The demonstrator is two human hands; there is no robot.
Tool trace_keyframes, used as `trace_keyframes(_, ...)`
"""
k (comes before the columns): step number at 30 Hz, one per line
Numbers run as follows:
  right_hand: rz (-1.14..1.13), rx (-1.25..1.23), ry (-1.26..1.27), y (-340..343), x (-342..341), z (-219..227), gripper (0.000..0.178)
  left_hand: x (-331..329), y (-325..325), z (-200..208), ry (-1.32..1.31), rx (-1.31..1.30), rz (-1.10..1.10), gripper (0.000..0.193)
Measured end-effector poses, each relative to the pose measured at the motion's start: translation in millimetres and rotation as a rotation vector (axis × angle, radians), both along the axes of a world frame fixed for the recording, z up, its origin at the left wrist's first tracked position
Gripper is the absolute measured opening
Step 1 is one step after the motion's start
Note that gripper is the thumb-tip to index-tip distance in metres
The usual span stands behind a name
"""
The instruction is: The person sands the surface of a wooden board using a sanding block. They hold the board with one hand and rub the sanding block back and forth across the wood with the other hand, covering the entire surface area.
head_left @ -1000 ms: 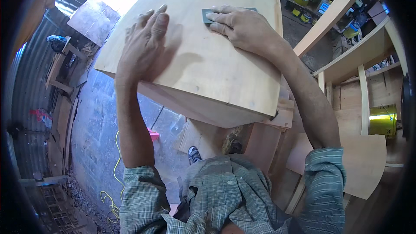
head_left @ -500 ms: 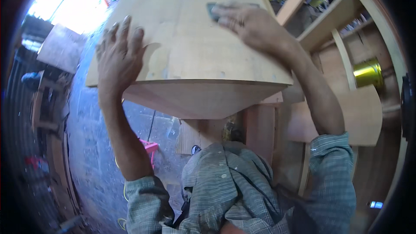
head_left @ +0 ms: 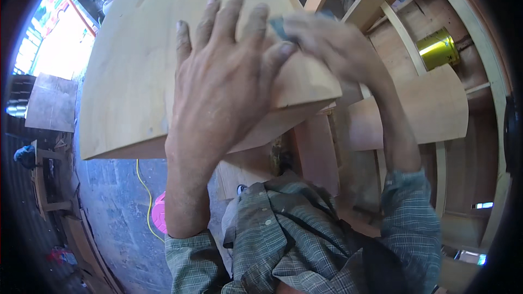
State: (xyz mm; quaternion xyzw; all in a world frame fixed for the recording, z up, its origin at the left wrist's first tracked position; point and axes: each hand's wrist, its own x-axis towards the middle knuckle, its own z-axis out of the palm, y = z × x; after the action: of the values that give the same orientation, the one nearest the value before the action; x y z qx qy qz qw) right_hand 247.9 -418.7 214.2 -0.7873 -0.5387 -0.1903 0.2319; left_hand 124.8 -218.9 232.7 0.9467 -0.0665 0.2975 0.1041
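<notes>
Location: the large pale wooden workpiece (head_left: 131, 71) is in front of the person, broad face up, near edge toward the body. Its support is not visible.

Left grip (head_left: 220, 71): fingers spread, palm down over the workpiece, holding nothing; contact with the face cannot be confirmed. Right grip (head_left: 335, 41): motion-blurred, fingers bent over a blue-green pad (head_left: 277, 27) near the right edge of the face. One corner of the pad shows past the fingertips.

Handling: the workpiece is probably heavy and stiff. The face appears smooth and may slip under a dry palm; corners are likely to chip if knocked. Take hold at opposite side edges, never by one corner. The pad is presumably light and flexible; hold it from above with even pressure.

Clearance: a wooden frame (head_left: 403, 35) stands to the right, with a gold tin (head_left: 439, 49) within its outline. A yellow cord (head_left: 148, 196) lies on the floor (head_left: 109, 196) at left
</notes>
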Motion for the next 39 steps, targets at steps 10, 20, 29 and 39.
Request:
trace_keyframes(10, 0.019, 0.050, -0.005, -11.1, 130.2, -11.5, 0.031, 23.6, -8.2, -8.3, 0.217, 0.023, -0.004, 0.042)
trace_keyframes(20, 0.542, -0.134, -0.023, -30.5, 88.4, 4.3, 0.044, 25.8, -11.6, -1.9, 0.179, -0.115, 0.190, 0.038)
trace_keyframes(29, 0.743, 0.024, -0.082, -22.6, 139.2, -15.0, 0.025, 26.4, -18.4, -2.4, 0.199, -0.169, 0.395, 0.042)
trace_keyframes(39, 0.882, 0.092, 0.011, -20.6, 163.1, -23.8, 0.035, 33.0, -21.3, -5.7, 0.134, -0.244, 0.526, 0.038)
